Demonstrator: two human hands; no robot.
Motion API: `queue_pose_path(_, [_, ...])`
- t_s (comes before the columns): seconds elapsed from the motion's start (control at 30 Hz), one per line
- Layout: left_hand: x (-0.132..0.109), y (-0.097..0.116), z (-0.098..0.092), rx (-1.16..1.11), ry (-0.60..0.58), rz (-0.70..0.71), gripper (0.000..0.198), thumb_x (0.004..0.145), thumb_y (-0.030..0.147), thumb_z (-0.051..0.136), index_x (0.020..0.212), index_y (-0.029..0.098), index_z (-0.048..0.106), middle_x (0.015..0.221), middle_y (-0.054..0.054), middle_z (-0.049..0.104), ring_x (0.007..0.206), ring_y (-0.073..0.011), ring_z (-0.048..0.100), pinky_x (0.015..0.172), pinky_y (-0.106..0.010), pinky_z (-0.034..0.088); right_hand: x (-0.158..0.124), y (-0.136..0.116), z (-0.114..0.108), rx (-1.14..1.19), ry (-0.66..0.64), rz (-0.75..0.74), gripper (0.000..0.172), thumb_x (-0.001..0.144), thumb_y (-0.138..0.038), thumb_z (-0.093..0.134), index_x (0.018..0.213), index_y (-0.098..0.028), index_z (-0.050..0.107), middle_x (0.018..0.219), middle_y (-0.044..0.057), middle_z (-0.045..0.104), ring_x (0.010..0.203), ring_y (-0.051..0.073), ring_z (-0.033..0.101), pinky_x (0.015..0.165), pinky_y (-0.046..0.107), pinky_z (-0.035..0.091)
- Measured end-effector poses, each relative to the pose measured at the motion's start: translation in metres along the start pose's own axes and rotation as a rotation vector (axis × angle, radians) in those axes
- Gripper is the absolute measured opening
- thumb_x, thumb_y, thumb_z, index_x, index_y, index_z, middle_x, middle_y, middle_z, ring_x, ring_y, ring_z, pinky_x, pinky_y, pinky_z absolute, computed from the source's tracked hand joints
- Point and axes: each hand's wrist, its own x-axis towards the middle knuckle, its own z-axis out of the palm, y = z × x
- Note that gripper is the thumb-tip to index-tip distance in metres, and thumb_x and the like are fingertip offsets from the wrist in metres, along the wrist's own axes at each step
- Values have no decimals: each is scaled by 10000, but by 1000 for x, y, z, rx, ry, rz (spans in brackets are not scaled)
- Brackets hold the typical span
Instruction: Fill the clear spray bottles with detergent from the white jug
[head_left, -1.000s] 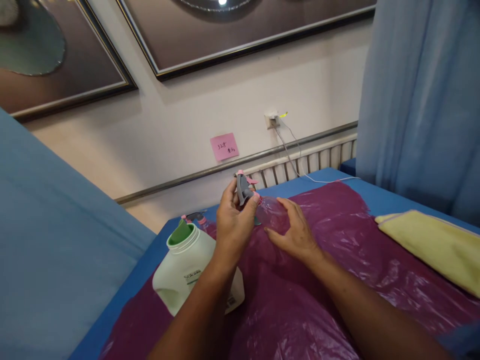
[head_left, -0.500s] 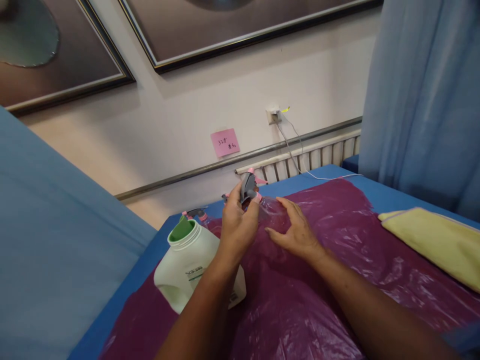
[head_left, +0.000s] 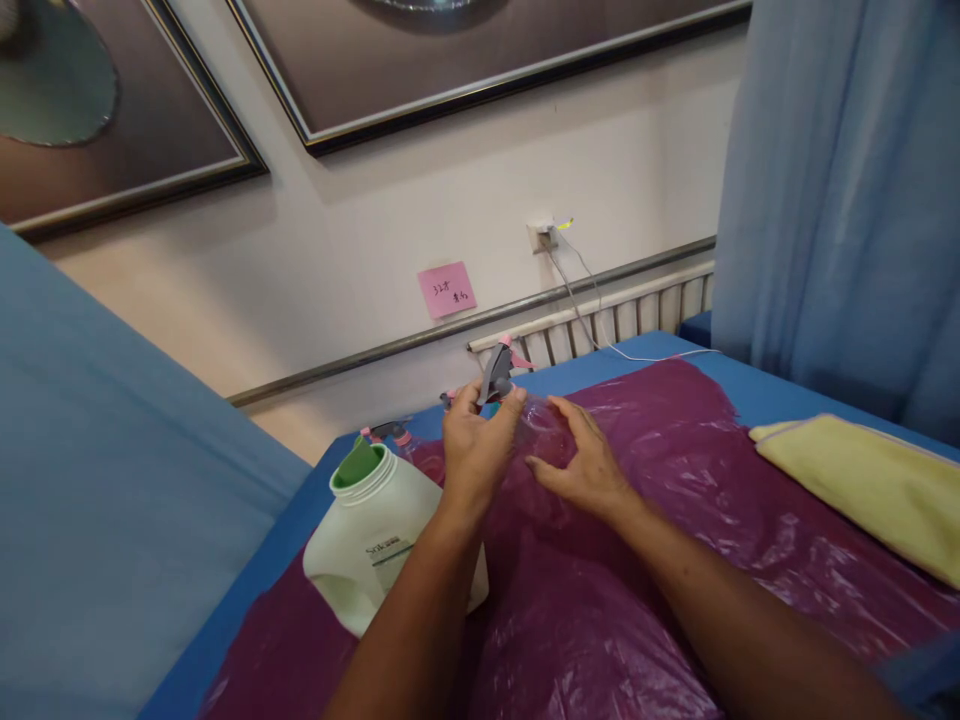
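A: What's between the hands?

B: A clear spray bottle [head_left: 546,428], its grey and pink spray head [head_left: 496,375] standing just above the left hand [head_left: 486,440]. The bottle looks tilted.

A: How does the left hand hold it?

B: Thumb and fingers pinch it near the neck, right below the spray head.

A: And the right hand [head_left: 585,455]?

B: It's at the clear body, thumb spread away from the curved fingers. I can't tell whether it grips the plastic or only rests against it; the bottle is too see-through.

A: What's nearest on the left?

B: A pale jug [head_left: 367,545], just left of the left hand and partly covered by the left forearm. Its mouth is uncapped, and something green [head_left: 357,463] sits in it. Behind the jug, left of the left hand, is another spray bottle [head_left: 405,440] with a grey and pink top.

A: What's underneath?

B: A crinkled purple plastic sheet [head_left: 675,480], below both hands and spread over a blue surface [head_left: 787,390].

A: Anything to the right?

B: A folded yellow cloth [head_left: 855,480], well apart from the right hand. Beyond the hands, a white cable [head_left: 637,358] crosses the far edge and runs up to a wall socket [head_left: 541,237]. A pink note [head_left: 447,290] with handwriting is on the wall, above and beyond the left hand.
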Motion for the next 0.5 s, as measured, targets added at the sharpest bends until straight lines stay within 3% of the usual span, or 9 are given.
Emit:
queue_pose_path(0.1, [0, -5, 4, -68, -31, 12, 363, 867, 394, 859, 1175, 212, 797, 1145, -88, 806, 1094, -260, 736, 1033, -401, 548, 0, 4, 1, 4, 1, 21, 844, 792, -330, 855, 1565, -269, 523, 1496, 149, 667, 1398, 365, 632, 1212, 605, 516])
queue_pose_path(0.23, [0, -15, 12, -206, 22, -45, 595, 851, 294, 861, 1415, 252, 680, 1275, -98, 788, 1203, -273, 738, 1101, -438, 537, -1, 10, 3, 7, 0, 40, 818, 800, -349, 850, 1550, -245, 538, 1502, 161, 669, 1408, 369, 630, 1225, 607, 506])
queue_pose_path(0.5, [-3, -18, 32, -366, -5, -46, 602, 801, 356, 916, 1325, 203, 663, 1265, -136, 787, 1230, -286, 740, 1079, -435, 549, 1, 13, 3, 22, 18, 51, 821, 795, -319, 839, 1557, -251, 540, 1502, 162, 671, 1407, 367, 632, 1229, 606, 498])
